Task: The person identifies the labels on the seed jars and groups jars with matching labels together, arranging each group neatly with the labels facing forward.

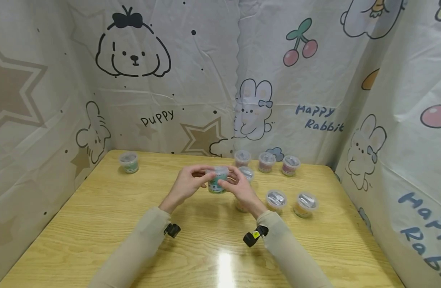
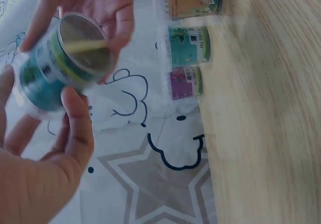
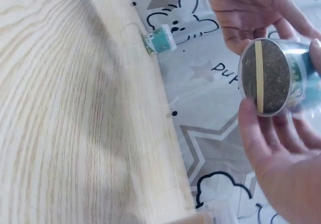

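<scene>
Both hands hold one small clear plastic cup (image 1: 217,183) with a teal label and a translucent lid, raised above the table. My left hand (image 1: 187,183) grips its left side, thumb across the front. On the other side, my right hand (image 1: 241,189) grips it with fingers and thumb. In the right wrist view the cup's underside (image 3: 276,76) faces the camera, showing dark, crumbly contents and a pale yellow strip. The left wrist view has the same cup (image 2: 45,78) tilted and slightly blurred. Partly hidden behind my right hand stands another lidded cup (image 1: 246,173).
A teal-labelled cup (image 1: 129,163) stands at the back left of the wooden table (image 1: 98,224). Cups with reddish labels (image 1: 266,162) line the back right. Nearer are orange-labelled cups (image 1: 305,205), one partly behind my right wrist. Printed cloth (image 1: 206,88) surrounds the table's back and sides.
</scene>
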### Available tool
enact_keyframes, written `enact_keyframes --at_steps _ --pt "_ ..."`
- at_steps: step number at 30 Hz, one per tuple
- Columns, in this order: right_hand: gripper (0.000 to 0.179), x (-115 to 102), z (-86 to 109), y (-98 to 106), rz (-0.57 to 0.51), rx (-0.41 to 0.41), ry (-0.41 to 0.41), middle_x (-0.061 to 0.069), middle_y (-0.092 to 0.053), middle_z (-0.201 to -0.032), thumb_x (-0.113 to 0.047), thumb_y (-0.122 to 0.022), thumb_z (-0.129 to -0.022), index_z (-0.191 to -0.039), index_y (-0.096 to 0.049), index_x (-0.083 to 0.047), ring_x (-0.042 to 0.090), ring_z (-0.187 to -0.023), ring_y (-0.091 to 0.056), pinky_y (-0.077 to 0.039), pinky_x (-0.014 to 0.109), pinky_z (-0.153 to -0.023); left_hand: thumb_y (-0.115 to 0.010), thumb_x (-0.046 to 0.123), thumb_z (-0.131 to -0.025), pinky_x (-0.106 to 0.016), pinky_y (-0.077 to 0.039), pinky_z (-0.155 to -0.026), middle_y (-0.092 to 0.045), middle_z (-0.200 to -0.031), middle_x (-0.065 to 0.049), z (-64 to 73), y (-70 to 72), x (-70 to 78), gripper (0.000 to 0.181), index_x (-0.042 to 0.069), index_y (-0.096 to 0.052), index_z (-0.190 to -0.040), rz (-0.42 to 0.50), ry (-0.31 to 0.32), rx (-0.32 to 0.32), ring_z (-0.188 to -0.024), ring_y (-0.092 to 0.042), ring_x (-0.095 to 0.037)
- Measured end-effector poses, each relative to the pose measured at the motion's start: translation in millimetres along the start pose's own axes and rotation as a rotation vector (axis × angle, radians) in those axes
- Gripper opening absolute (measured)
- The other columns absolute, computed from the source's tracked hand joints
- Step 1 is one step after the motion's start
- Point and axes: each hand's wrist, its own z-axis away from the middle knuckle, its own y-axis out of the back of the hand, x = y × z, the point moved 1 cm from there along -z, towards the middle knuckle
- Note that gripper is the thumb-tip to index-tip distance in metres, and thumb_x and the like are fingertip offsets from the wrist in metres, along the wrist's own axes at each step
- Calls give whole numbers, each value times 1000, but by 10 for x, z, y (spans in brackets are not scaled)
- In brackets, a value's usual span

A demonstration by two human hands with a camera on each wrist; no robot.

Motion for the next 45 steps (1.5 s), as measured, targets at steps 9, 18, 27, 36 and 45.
enact_keyframes --at_steps 9,18,27,36,45 --pt "64 -17 12 34 -275 -228 7 4 -57 -125 -28 -50 -104 -151 -26 7 14 -110 -62 -55 31 -89 -56 32 -101 -40 -55 -76 -65 -122 -12 -3 41 -59 36 12 -62 -131 57 -11 -143 -94 -61 -25" --pt "49 -39 -4 -5 -115 -191 8 2 -57 -122 -20 -44 -106 -146 -36 6 13 -109 -58 -53 31 -89 -60 37 -98 -42 -55 -82 -66 -115 -11 -6 102 -58 40 13 -64 -129 71 18 -148 -92 -63 -21" --pt "57 -87 33 -71 9 -144 10 8 -57 -123 -42 -52 -101 -146 -43 -6 15 -106 -60 -55 35 -87 -61 34 -98 -39 -56 -88 -63 -121 -16 -35 137 -88 44 4 -61 -131 175 106 -182 -99 -65 -19" --pt "49 -72 42 -86 64 -120 -11 15 -53 -134 -36 -46 -105 -145 -43 -8 15 -108 -59 -55 31 -84 -60 37 -98 -47 -55 -88 -65 -114 -15 -11 117 -87 44 10 -58 -133 101 83 -226 -97 -64 -21" --pt "51 -112 55 -47 169 -49 30 19 -52 -139 -27 -53 -101 -146 -43 -7 24 -116 -59 -53 40 -91 -60 33 -99 -44 -55 -89 -63 -124 -14 4 116 -100 44 13 -54 -138 101 44 -234 -105 -64 -22"
